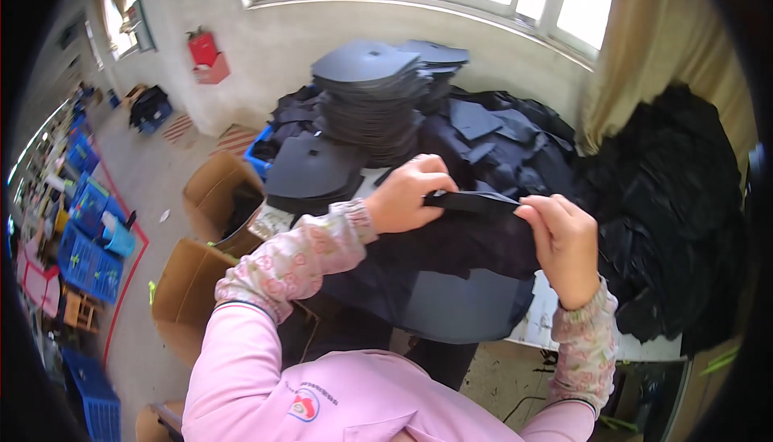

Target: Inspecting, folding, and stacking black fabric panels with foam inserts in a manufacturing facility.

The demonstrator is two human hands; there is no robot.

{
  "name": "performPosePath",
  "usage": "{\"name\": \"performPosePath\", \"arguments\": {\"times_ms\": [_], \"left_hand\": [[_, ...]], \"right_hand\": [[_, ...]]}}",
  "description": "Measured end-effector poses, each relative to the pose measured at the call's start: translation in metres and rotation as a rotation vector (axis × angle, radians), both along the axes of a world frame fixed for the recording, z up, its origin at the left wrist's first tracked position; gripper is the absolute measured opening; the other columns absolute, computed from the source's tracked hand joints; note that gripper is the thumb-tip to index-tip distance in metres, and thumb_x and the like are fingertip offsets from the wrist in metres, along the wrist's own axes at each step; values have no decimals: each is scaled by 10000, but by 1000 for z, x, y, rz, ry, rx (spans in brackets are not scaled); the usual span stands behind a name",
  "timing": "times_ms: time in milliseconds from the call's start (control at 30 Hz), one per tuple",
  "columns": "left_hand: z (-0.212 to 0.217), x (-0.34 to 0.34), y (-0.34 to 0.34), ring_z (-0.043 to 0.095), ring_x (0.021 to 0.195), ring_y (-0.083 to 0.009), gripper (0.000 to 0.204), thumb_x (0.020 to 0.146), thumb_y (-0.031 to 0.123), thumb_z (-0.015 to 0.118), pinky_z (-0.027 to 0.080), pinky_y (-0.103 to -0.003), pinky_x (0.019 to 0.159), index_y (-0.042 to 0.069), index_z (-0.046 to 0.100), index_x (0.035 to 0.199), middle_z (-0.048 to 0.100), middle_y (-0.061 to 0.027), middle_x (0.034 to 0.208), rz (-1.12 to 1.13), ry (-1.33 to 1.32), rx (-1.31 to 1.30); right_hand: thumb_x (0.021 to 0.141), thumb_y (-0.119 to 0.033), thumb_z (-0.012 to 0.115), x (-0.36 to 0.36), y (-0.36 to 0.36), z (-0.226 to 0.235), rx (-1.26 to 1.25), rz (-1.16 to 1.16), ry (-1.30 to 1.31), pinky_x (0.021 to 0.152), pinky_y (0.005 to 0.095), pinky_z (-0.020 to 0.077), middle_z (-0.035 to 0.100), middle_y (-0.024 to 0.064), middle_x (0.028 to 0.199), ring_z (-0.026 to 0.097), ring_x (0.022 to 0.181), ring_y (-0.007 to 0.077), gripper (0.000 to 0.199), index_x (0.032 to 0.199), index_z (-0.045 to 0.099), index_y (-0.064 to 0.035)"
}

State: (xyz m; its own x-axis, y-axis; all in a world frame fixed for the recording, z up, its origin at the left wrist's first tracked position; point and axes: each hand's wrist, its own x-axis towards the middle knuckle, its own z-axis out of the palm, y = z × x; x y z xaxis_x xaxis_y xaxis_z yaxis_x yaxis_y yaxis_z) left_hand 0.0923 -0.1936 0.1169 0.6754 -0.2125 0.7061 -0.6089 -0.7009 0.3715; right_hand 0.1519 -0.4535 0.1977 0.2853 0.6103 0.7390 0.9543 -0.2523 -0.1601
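Observation:
A black fabric piece (451, 241) hangs between my two hands, its upper edge a strip stretched from one to the other. My left hand (409, 192) is closed round the strip's left end. At the right end, my right hand (561, 241) pinches the same edge between thumb and fingers. Below the fabric, a dark grey rounded panel (463, 305) shows near the front edge of the white table (543, 325). Whether the panel is joined to the fabric I cannot tell.
Tall stacks of grey shaped panels (366, 64) stand beyond my left hand. Loose dark pieces (515, 140) lie behind the fabric, and a big black fabric heap (668, 200) fills the right. Cardboard boxes (189, 289) stand on the left; blue crates (88, 265) line the floor farther off.

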Motion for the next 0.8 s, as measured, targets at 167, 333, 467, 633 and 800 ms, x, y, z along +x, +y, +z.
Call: {"name": "performPosePath", "arguments": {"times_ms": [167, 333, 467, 633, 800], "left_hand": [[-22, 13, 15, 633, 919, -231, 293, 649, -78, 671, 502, -324, 870, 21, 601, 916, 630, -96, 957, 11, 203, -190], [-32, -11, 53, 647, 841, -223, 303, 694, -73, 648, 519, -318, 793, 8, 615, 985, 633, -114, 902, 234, 208, -160], [-31, -49, 90, 640, 846, -215, 326, 699, -86, 628, 511, -298, 785, -10, 655, 1015, 632, -98, 910, 304, 284, -52], [-15, -104, 128, 547, 742, -85, 213, 792, -19, 708, 460, -249, 686, -22, 669, 1001, 608, -15, 839, 176, 724, -225], [13, -162, 137, 550, 767, -65, 192, 833, 31, 748, 479, -268, 714, -24, 668, 999, 654, -6, 810, 45, 1214, -217]], "right_hand": [[870, -150, 721, 9, -29, -11, -64, -76, 170, 575, 349, 490, 663, 165, 781, 680, 709, 309, 125, 892, 667, -39], [890, -153, 702, 10, -56, -17, -158, 75, 397, 565, 327, 477, 629, 148, 721, 627, 628, 287, 149, 863, 655, -14], [884, -145, 721, 1, -74, -31, -248, 122, 684, 549, 282, 432, 574, 79, 654, 519, 558, 145, 186, 836, 638, 14], [877, -150, 759, -13, -89, -45, -293, 196, 997, 521, 242, 362, 511, -10, 639, 418, 592, 37, 227, 822, 603, 6], [881, -201, 766, -30, -102, -61, -475, 386, 1215, 533, 255, 367, 503, 1, 650, 418, 603, 56, 263, 884, 598, 1]]}}
